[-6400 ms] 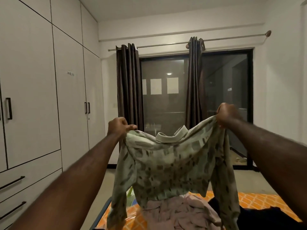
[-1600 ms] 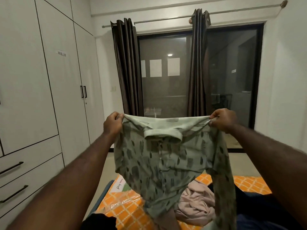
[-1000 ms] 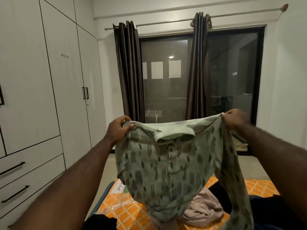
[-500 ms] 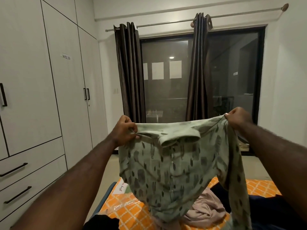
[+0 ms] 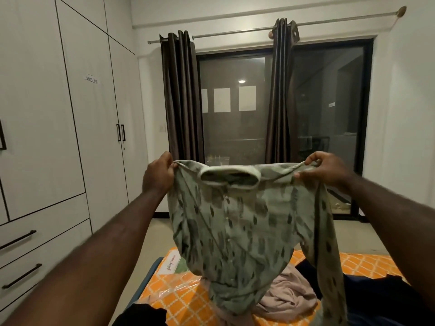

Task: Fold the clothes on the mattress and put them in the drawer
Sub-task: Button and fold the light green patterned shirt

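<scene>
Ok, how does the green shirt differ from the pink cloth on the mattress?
The green shirt hangs spread, gripped by the left hand and right hand; the pink cloth lies crumpled on the mattress. The shirt has dark marks; the cloth is plain. Both are unfolded.

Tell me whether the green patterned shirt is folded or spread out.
Spread out: left hand and right hand hold the shirt up by its shoulders, hanging over the mattress.

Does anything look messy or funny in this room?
Yes: a pink garment lies crumpled on the orange mattress below the green shirt, beside dark clothes, none folded. One curtain hangs mid-window instead of at the side.
</scene>
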Demonstrator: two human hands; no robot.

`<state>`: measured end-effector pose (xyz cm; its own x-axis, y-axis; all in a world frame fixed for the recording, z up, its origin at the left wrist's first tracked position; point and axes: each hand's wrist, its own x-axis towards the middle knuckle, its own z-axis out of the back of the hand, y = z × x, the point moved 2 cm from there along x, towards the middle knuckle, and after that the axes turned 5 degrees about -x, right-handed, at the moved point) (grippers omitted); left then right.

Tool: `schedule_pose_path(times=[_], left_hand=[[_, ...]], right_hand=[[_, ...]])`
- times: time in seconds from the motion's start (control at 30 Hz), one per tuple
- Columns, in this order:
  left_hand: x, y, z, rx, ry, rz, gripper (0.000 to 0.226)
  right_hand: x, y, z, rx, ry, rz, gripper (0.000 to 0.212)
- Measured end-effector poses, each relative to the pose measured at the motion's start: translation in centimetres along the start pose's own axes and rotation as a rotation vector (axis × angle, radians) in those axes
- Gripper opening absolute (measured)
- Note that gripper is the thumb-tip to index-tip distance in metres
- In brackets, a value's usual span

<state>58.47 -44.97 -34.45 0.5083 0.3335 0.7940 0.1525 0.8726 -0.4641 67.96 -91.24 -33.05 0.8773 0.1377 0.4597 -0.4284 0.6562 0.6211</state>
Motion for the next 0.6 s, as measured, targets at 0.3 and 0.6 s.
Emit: schedule_pose_path(times=[0.3, 0.6], left_hand=[[2.3, -0.8, 1.1, -0.027, -0.054, -0.069, 0.023], [-4.7, 1.9, -4.9, 0.113, 0.616, 0.171, 0.038]], right_hand=[[1.6, 1.6, 0.1, -0.291, -0.084, 0.165, 0.014], [0.5, 3.0, -1.9, -0.286, -0.056, 0.170, 0.026]])
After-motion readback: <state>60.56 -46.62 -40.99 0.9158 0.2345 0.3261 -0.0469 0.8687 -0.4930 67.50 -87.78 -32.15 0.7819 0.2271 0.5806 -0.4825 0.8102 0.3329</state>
